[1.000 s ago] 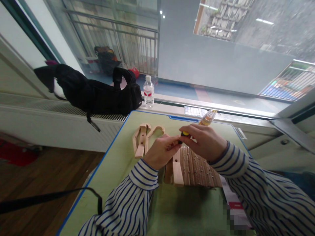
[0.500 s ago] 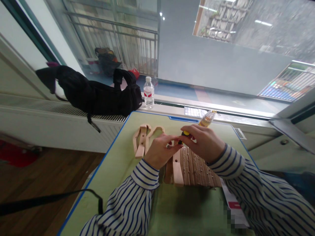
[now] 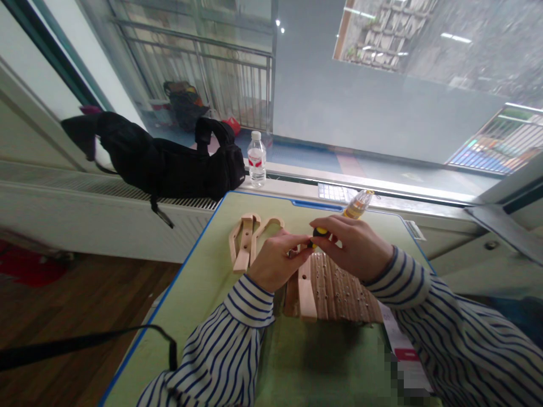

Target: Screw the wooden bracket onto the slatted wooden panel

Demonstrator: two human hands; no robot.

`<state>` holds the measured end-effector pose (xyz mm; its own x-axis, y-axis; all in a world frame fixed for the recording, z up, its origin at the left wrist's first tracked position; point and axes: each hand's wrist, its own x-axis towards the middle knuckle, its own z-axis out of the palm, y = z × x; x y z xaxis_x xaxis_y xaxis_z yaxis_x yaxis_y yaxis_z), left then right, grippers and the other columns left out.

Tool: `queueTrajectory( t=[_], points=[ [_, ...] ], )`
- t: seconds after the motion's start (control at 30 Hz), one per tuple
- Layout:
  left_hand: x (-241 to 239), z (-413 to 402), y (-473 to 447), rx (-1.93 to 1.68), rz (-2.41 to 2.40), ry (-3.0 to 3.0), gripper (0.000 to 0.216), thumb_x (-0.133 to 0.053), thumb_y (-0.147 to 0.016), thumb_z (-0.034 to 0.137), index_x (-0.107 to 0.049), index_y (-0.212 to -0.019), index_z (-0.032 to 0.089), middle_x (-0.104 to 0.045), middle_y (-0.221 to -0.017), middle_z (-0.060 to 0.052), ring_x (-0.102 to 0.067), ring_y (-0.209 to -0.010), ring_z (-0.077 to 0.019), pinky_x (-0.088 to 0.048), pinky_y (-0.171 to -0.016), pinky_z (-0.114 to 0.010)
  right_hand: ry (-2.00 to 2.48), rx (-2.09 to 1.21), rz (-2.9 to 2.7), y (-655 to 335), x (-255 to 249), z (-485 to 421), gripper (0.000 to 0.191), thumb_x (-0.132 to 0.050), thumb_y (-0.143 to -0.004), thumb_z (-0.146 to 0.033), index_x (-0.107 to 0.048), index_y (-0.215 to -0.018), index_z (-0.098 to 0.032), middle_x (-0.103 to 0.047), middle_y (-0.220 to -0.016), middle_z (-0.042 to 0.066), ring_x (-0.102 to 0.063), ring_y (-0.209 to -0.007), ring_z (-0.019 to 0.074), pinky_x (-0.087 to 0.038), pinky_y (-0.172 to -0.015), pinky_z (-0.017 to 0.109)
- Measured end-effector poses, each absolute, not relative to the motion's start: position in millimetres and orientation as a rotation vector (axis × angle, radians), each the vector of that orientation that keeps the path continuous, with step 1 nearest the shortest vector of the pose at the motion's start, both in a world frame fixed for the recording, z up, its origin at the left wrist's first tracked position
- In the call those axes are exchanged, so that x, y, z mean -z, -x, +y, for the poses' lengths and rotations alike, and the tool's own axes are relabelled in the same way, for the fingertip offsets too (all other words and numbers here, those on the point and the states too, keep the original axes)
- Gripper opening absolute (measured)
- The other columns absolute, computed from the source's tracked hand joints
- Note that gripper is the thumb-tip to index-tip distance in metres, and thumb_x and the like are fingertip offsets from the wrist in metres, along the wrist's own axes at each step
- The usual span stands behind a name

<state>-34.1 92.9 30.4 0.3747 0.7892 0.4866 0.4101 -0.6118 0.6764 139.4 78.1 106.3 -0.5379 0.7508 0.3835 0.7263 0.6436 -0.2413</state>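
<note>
My right hand [image 3: 354,246] is closed around a screwdriver with a black and yellow handle [image 3: 318,232], held above the far end of a slatted wooden panel [image 3: 335,288] that lies on the green table [image 3: 203,299]. My left hand [image 3: 275,263] pinches its fingers at the screwdriver's tip, over the panel's left rail [image 3: 306,297]. What those fingers hold is too small to name. Both sleeves are blue and white striped.
Two curved wooden frame pieces [image 3: 248,237] lie left of my hands. A small amber bottle [image 3: 357,204] stands behind my right hand. On the sill sit a water bottle [image 3: 256,159] and a black bag [image 3: 165,161]. Paper [image 3: 401,350] lies at the right. A black strap [image 3: 85,342] crosses the lower left.
My hands have stayed over the panel's far end, the right hand shifting very slightly. Nothing else moved.
</note>
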Motion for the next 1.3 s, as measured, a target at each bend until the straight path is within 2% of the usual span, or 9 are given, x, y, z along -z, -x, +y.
queueTrajectory(
  t=[0.5,0.73,0.9,1.03,1.3],
  points=[
    [-35.9,95.3,34.1,-1.126,0.888,-2.275,0.019,-0.057,-0.081,0.019,-0.064,-0.099,0.021,-0.064,-0.075,0.000,-0.054,-0.074,-0.0136,-0.044,-0.071,-0.027,1.239,0.022,-2.338,-138.5,-102.6,74.1,0.024,-0.050,-0.085,-0.030,-0.057,-0.101,-0.014,-0.064,-0.086,0.005,-0.058,-0.074,0.0125,-0.043,-0.068,0.024],
    [-33.7,95.1,32.2,-1.152,1.064,-2.219,0.025,-0.067,-0.074,0.027,-0.065,-0.098,0.022,-0.061,-0.074,0.001,-0.056,-0.067,-0.0115,-0.045,-0.062,-0.022,1.279,-0.005,-2.340,-135.4,-105.9,74.2,0.028,-0.048,-0.086,-0.035,-0.058,-0.101,-0.013,-0.064,-0.085,0.005,-0.057,-0.071,0.0132,-0.044,-0.066,0.025],
    [-32.0,93.7,32.0,-1.124,1.097,-2.211,0.021,-0.063,-0.078,0.030,-0.065,-0.098,0.024,-0.059,-0.071,0.002,-0.054,-0.063,-0.0104,-0.044,-0.060,-0.022,1.292,-0.070,-2.389,-134.6,-109.9,79.0,0.034,-0.048,-0.085,-0.039,-0.058,-0.104,-0.014,-0.064,-0.088,0.006,-0.058,-0.072,0.0142,-0.045,-0.068,0.027],
    [-33.6,93.0,32.2,-1.109,1.087,-2.219,0.021,-0.061,-0.079,0.027,-0.065,-0.099,0.023,-0.058,-0.070,0.001,-0.054,-0.065,-0.0112,-0.044,-0.060,-0.022,1.216,-0.099,-2.455,-136.3,-113.8,80.2,0.036,-0.047,-0.084,-0.034,-0.054,-0.114,-0.014,-0.064,-0.096,0.007,-0.059,-0.081,0.0158,-0.045,-0.072,0.029],
    [-37.6,91.9,32.6,-1.045,0.986,-2.245,0.021,-0.057,-0.082,0.024,-0.064,-0.102,0.022,-0.062,-0.074,0.000,-0.054,-0.072,-0.0132,-0.043,-0.064,-0.024,1.183,-0.090,-2.446,-139.7,-112.9,78.8,0.027,-0.046,-0.087,-0.032,-0.059,-0.103,-0.014,-0.064,-0.086,0.005,-0.057,-0.071,0.0114,-0.043,-0.068,0.024]
  ],
)
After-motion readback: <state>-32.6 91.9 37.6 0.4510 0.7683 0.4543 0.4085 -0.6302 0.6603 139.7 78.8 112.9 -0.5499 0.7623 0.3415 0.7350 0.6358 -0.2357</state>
